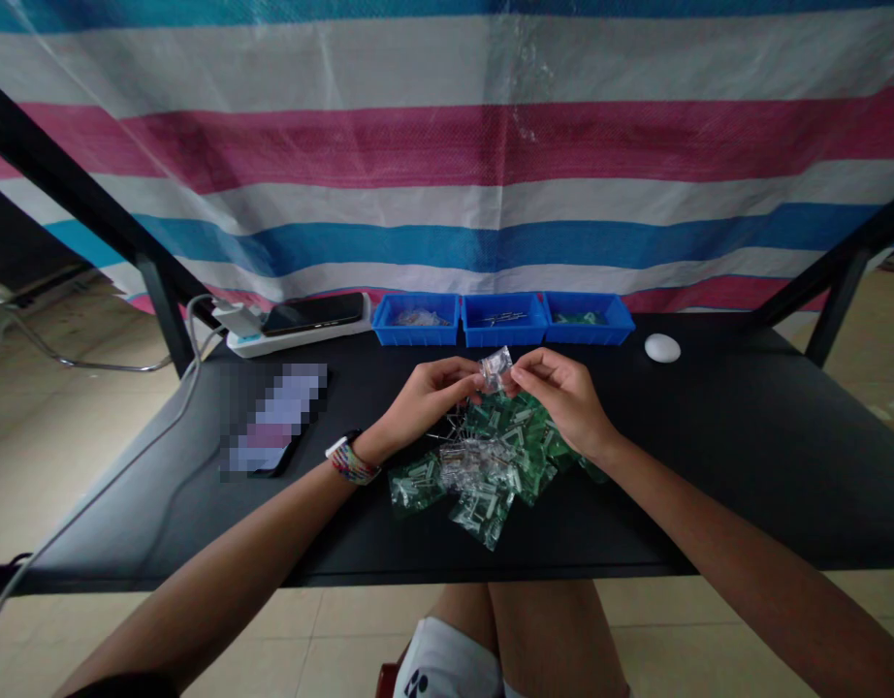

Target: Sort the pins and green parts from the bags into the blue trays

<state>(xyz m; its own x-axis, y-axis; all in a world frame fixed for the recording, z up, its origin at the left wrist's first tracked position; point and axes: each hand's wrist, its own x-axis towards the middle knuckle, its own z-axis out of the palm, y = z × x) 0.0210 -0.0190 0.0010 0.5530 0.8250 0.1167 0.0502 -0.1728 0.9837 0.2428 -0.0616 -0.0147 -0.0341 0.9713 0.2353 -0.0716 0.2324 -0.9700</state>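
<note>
A small clear plastic bag (496, 368) is held up between my two hands, just in front of the blue bins. My left hand (436, 393) pinches its left side, and my right hand (563, 393) pinches the right side. What the bag contains is too small to make out. Below my hands lies a pile of green plastic packets (524, 436) with small pale and metal pieces inside. Clear packets (472, 463) sit in the pile's middle, and thin metal pieces (447, 427) lie loose near my left hand.
Three blue bins stand along the back: one with clear bags (418, 318), one with metal rods (501, 318), one with green packets (578, 318). A power strip (302, 334) carries a phone (312, 312); another phone (279, 417) lies left. A white oval object (662, 348) sits right.
</note>
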